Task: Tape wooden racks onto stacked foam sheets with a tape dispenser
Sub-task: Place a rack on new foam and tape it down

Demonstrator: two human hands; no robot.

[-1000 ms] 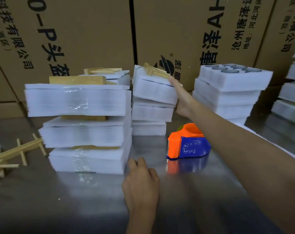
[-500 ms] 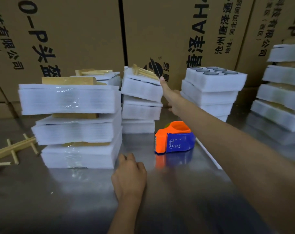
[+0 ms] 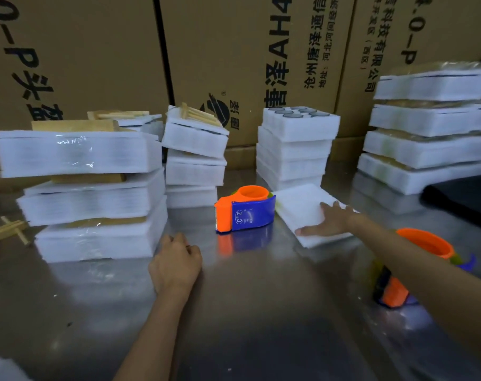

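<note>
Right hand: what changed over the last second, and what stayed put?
The right hand left the tilted foam stack with the wooden rack and now lies flat on a low foam stack. The left hand and the tape dispenser stayed on the table.

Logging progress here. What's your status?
Right hand flat on loose foam sheets. Left hand curled, idle. Tape dispenser untouched between them. Nothing blocking.
</note>
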